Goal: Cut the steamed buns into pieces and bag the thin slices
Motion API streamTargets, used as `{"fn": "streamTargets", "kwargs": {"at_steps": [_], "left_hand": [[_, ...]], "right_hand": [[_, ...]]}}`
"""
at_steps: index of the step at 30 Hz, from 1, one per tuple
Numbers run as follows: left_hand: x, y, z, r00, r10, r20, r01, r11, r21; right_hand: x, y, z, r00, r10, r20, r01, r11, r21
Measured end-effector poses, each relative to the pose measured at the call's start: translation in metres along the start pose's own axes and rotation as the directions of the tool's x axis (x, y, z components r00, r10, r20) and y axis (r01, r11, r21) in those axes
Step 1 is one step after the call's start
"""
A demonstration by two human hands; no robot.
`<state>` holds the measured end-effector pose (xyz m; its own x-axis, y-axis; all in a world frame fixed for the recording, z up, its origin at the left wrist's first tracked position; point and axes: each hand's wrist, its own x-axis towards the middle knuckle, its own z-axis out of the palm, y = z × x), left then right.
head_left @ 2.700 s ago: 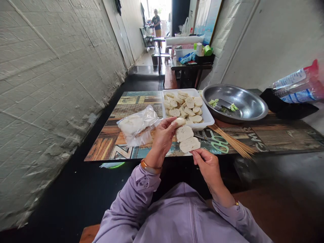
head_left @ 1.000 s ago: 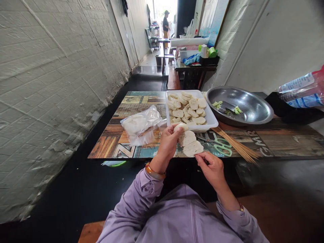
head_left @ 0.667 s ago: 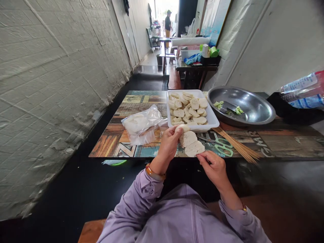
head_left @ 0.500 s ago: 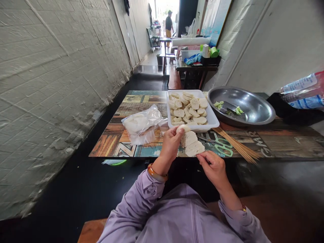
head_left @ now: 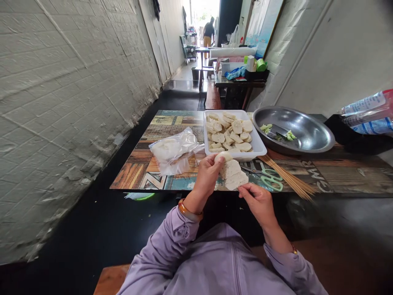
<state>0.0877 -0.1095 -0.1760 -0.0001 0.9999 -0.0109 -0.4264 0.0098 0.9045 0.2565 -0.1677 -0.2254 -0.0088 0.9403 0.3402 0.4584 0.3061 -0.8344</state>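
Over the table's near edge, my left hand (head_left: 208, 174) pinches a pale, oval food slice (head_left: 224, 156) between thumb and fingers. Two more speckled slices (head_left: 236, 179) line up below it, overlapping, in a row that slants down to my right hand (head_left: 258, 200). That hand is closed at the row's lower end, on what looks like a bamboo skewer; the stick itself is almost wholly hidden. Just beyond is a white plastic tub (head_left: 260, 149) heaped with similar slices. Scissors with light green handles (head_left: 272, 180) and a bundle of loose bamboo skewers (head_left: 288, 178) lie to the right.
A clear plastic bag (head_left: 173, 149) with something white inside lies left of the tub. At right stands a steel basin (head_left: 313, 133) with green scraps and a blade-like tool. Another table (head_left: 227, 82) stands further back. A person (head_left: 209, 35) is near the doorway.
Both hands stay almost in place, with the slices at nearly the same angle. The view has shifted slightly. Far off, the person has bent forward.
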Motion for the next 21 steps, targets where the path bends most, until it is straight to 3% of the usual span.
{"fn": "streamTargets", "kwargs": {"at_steps": [9,21], "left_hand": [[-0.001,-0.001,-0.002,0.999,0.01,-0.036,-0.012,0.999,-0.05],[-0.004,-0.004,0.002,0.998,0.002,-0.061,-0.006,0.997,-0.071]], "right_hand": [[-0.011,0.014,-0.001,0.998,0.069,0.01,-0.07,0.993,0.094],[-0.009,0.01,0.003,0.998,-0.014,-0.065,0.015,1.0,0.015]]}}
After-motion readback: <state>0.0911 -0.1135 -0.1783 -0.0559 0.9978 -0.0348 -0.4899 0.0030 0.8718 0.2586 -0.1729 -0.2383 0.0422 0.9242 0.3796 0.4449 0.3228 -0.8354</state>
